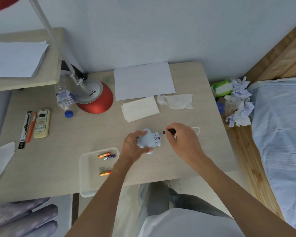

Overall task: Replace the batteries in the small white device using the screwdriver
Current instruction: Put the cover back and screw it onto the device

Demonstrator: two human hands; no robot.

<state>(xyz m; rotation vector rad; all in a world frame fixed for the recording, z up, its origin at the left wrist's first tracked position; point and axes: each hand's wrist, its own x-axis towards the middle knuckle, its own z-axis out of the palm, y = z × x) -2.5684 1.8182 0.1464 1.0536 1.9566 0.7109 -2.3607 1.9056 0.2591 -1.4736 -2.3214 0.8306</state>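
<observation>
My left hand (132,147) grips the small white device (148,139) just above the table (58,165), its underside turned up. My right hand (183,139) holds a black-handled screwdriver (169,131) whose thin tip touches the right end of the device, by a small red part. A clear plastic tray (85,175) at the table's front edge holds three batteries: an orange one (104,155) and a blue one (110,157) side by side, and another orange one (105,173) nearer to me.
A red-based desk lamp (94,96), a lying water bottle (64,96), a remote control (41,123), pens (31,124), a paper sheet (143,80) and tissues (140,108) lie further back. A white cord loop (196,130) sits behind my right hand. A bed (280,125) is to the right.
</observation>
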